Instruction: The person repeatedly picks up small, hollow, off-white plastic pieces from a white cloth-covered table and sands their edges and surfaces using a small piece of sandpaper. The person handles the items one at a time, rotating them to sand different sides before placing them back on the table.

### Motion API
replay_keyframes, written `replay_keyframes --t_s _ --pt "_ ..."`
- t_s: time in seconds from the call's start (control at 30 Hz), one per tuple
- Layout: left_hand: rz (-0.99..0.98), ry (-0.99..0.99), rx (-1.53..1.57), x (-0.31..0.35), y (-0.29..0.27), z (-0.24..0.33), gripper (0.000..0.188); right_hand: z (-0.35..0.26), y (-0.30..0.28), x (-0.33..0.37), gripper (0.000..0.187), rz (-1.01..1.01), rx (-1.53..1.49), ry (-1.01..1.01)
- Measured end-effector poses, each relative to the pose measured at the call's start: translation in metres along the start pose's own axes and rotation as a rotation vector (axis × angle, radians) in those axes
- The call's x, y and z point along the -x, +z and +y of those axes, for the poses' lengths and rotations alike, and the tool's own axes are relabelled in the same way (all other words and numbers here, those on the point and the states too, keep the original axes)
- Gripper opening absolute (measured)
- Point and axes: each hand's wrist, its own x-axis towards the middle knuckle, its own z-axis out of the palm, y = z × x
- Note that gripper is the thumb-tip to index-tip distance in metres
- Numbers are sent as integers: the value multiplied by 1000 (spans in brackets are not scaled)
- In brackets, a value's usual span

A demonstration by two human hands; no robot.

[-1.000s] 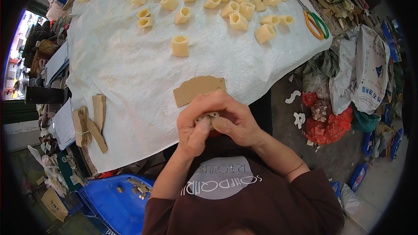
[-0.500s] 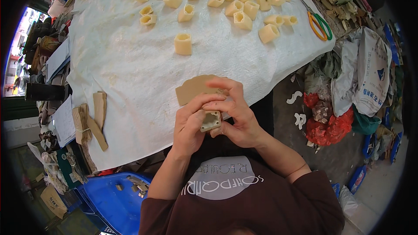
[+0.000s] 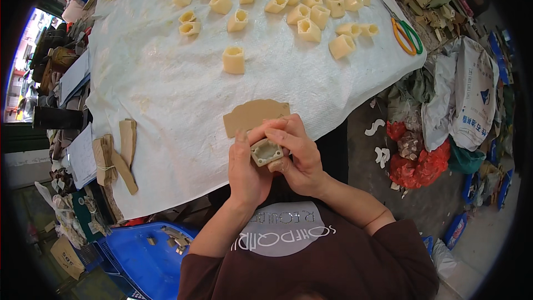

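Observation:
Close to my chest, both hands hold a small grey-beige block (image 3: 266,152) with a hollow face and small round spots at its corners, like a mould part. My right hand (image 3: 304,158) is closed round its right side, thumb below and fingers above. Against its left side presses my left hand (image 3: 248,168), its fingers partly hidden behind the block. A flat tan sheet (image 3: 254,115) with a stepped, curved top edge lies on the white cloth (image 3: 166,94) just beyond my fingers.
Several pale yellow hollow pieces (image 3: 234,60) stand across the far cloth. Scissors (image 3: 405,36) with orange and green handles lie at its right edge. Tan strips (image 3: 126,144) lie at left. A blue basin (image 3: 144,255) sits lower left, and bags (image 3: 472,94) stand at right.
My right fingers have come down off the tan sheet toward the block. The block has tilted, showing more of its hollow face. My left fingers have straightened upward beside it.

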Motion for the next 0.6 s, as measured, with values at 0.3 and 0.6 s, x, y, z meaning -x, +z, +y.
replay_keyframes --t_s 0.3,0.6 --pt "122 22 -89 3 14 0 54 7 5 -1 41 -10 199 -226" --pt "-53 -20 37 3 5 1 49 -17 -10 -8 23 106 -867 720"
